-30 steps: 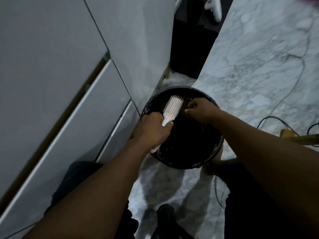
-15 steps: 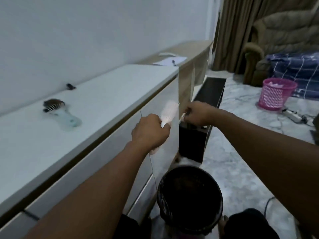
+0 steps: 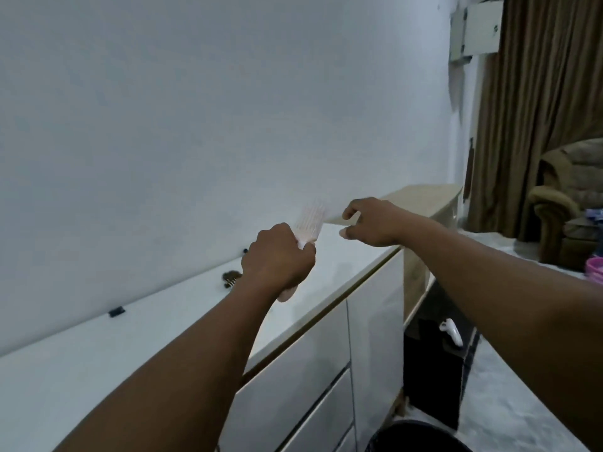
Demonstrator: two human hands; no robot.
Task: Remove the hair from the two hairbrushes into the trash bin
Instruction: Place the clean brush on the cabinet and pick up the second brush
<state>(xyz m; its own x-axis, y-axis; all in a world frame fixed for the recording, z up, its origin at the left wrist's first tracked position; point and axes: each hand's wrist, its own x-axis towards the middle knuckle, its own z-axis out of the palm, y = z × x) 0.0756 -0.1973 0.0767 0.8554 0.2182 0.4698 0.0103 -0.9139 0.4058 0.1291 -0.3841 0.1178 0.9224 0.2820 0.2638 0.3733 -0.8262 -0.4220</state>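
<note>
My left hand (image 3: 277, 261) is shut around the handle of a white hairbrush (image 3: 310, 225), held upright above the white cabinet top (image 3: 98, 360); its bristle head is blurred. Just right of the bristles, my right hand (image 3: 368, 223) hovers with curled fingers, and whether it pinches any hair I cannot tell. The second hairbrush (image 3: 231, 277), with dark hair in it, lies on the cabinet top by the wall, mostly hidden behind my left wrist. Only the rim of the black trash bin (image 3: 414, 437) shows at the bottom edge, on the floor before the cabinet.
A small black object (image 3: 116, 311) lies on the cabinet top near the wall. White drawers (image 3: 310, 386) face me. A dark low unit (image 3: 434, 380) with a white controller (image 3: 452, 332) stands to the right. Further right are a brown curtain, an armchair (image 3: 567, 203) and a pink basket (image 3: 595, 269).
The view has swung up from the bin to the wall and cabinet top. Both hands have risen with the white brush. The bin has dropped to the bottom edge.
</note>
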